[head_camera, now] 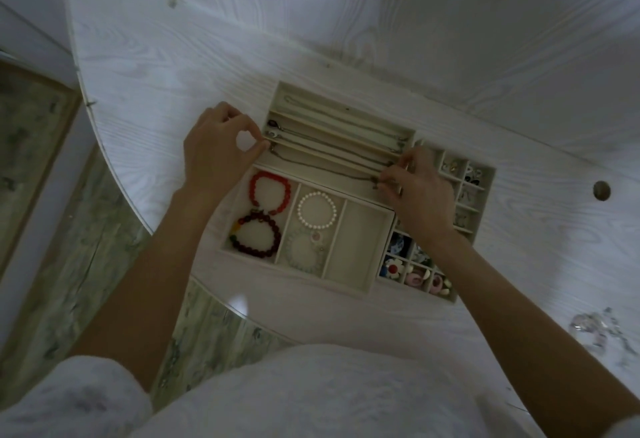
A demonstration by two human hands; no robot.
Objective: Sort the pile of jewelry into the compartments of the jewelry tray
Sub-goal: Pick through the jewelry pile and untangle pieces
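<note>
Fingers of the left hand (221, 147) curl in, thumb and forefinger pinched together on one end of a thin chain necklace (322, 166) at the left edge of the long-slot tray (277, 93). The right hand (415, 185) pinches the chain's other end with its fingertips closed tight, at the tray's right end. The chain runs stretched between the two hands, its long axis lying left to right and slanting slightly toward the person at the right, along the nearest slot. Other chains lie in the slots beyond it, parallel to it.

Just in front, a three-compartment tray (367, 287) sits on the white table (156, 74): a red bead bracelet (270, 192) and a dark bead bracelet (258, 235) in the left compartment, a white pearl bracelet (317, 211) and a pale, hard-to-read one (304, 252) in the middle. A grid tray (488, 174) of small items stands to the right, partly hidden by the right hand and wrist; its contents are too small to name. Blurred clear pieces (595, 328) lie on the table at far right.
</note>
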